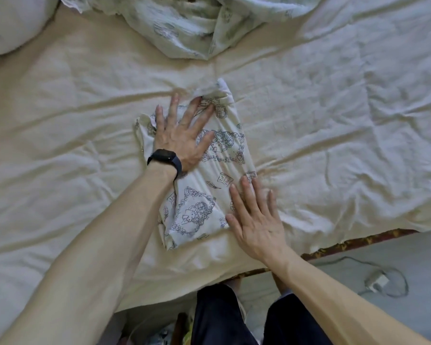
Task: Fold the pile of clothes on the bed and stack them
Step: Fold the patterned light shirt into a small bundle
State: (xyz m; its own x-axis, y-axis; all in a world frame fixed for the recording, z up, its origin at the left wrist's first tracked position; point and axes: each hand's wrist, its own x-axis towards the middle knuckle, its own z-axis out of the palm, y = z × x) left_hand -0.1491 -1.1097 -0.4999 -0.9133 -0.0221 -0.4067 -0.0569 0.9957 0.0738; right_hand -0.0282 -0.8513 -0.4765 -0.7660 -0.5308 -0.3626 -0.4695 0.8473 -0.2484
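Note:
A white garment with dark line drawings [209,175] lies folded into a long narrow strip on the cream bed sheet [334,135], running from near the bed's front edge toward the middle. My left hand [184,130], with a black watch on the wrist, presses flat on the strip's far left part, fingers spread. My right hand [256,217] lies flat with straight fingers on the strip's near right edge and the sheet beside it. At the far end a bunched bit of the fabric sticks up. A crumpled printed cloth of similar pattern [192,23] lies at the far side of the bed.
A white pillow [8,21] sits at the far left corner. The bed's front edge runs diagonally at the lower right, with a patterned trim [358,242]. On the grey floor lies a white charger with its cable [378,281]. My dark trouser legs show at the bottom.

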